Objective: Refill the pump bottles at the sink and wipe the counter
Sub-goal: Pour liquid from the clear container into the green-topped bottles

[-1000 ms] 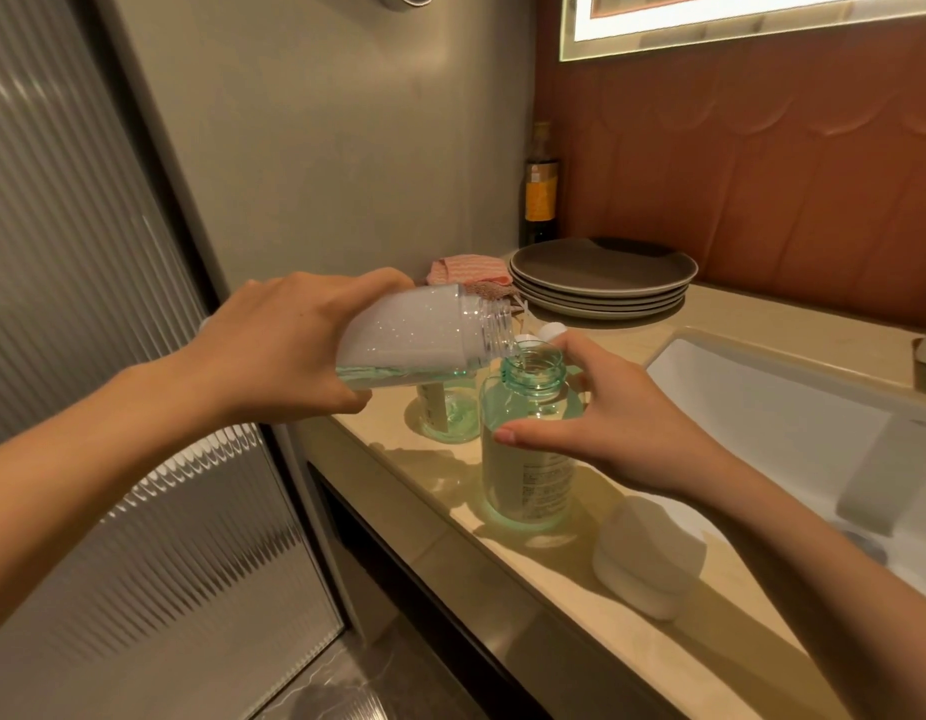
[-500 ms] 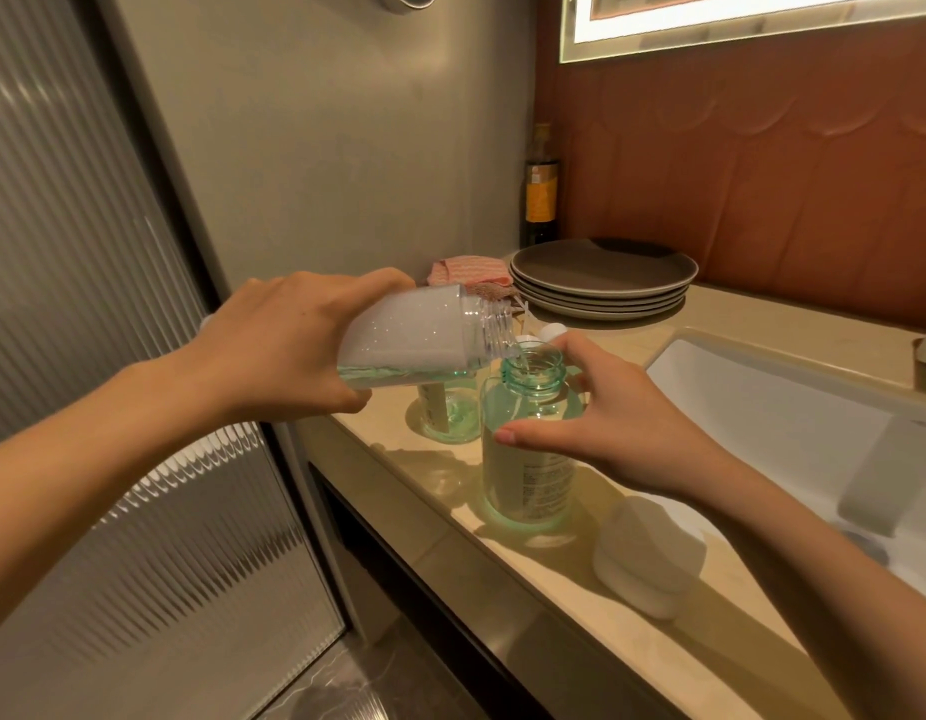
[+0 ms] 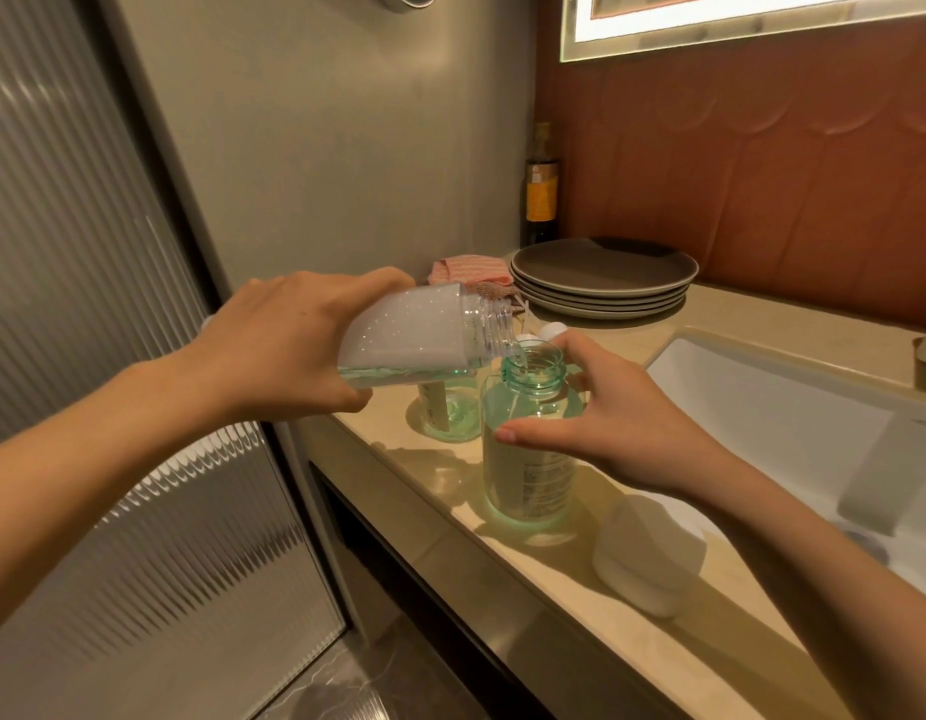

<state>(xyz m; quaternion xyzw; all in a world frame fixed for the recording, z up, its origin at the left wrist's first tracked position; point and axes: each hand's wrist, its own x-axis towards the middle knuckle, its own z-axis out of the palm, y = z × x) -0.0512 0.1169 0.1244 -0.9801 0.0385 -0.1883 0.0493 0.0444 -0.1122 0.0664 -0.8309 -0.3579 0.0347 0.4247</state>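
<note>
Item: refill bottle [image 3: 414, 340], clear plastic, tipped near-horizontal, fingers of my left hand [image 3: 284, 345] wrapped round its body. Its neck sits over the open green pump bottle [image 3: 528, 459], upright on the desk [image 3: 580, 589]; my right hand [image 3: 622, 423] grips its shoulder. Handling, judged: light, smooth, probably slippery when wet; hold mid-body. Label print unreadable.

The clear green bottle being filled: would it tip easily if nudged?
The clear green bottle looks mostly full, so likely heavy and hard to tip; the right hand also steadies it. Its open neck would probably spill if knocked.
</note>
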